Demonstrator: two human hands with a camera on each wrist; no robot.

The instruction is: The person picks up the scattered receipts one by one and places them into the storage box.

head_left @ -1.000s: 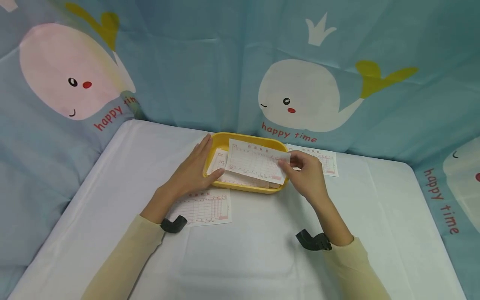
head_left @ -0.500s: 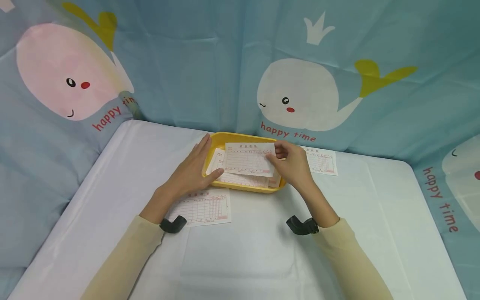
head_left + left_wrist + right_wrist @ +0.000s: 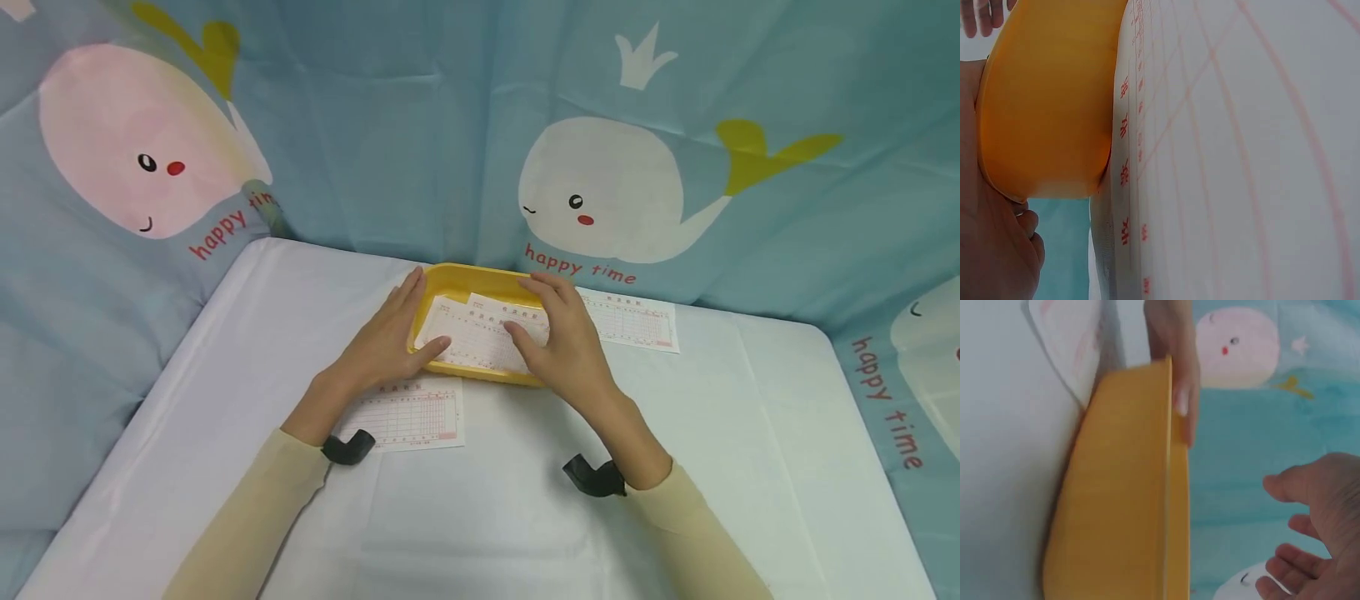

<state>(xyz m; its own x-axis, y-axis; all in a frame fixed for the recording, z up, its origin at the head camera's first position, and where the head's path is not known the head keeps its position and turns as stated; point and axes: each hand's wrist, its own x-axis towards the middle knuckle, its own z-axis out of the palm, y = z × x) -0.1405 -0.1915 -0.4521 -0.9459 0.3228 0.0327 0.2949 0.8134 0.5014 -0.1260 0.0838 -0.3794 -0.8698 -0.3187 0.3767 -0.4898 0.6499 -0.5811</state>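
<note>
A yellow plastic tray (image 3: 491, 273) stands near the back of the white-covered table. Several printed receipt slips (image 3: 476, 340) lie overlapping inside it, white with red lines and lettering. My left hand (image 3: 378, 340) holds the tray's left end, fingers along the outer side and thumb over the near rim. Above the tray's right end hovers my right hand (image 3: 576, 354), fingers and thumb spread apart with nothing between them; it hides that end. In the right wrist view the right hand (image 3: 1316, 531) is also bare, beside the tray wall (image 3: 1113, 494).
One loose slip (image 3: 412, 417) lies on the table in front of the tray, partly behind the left wrist. Another slip (image 3: 633, 321) lies to the right of the tray. A blue curtain (image 3: 360, 150) with whale prints hangs behind the table.
My right hand carried a receipt slip leftward over the tray and let go of it; the slip now lies among the others inside. The left hand has stayed in place.
</note>
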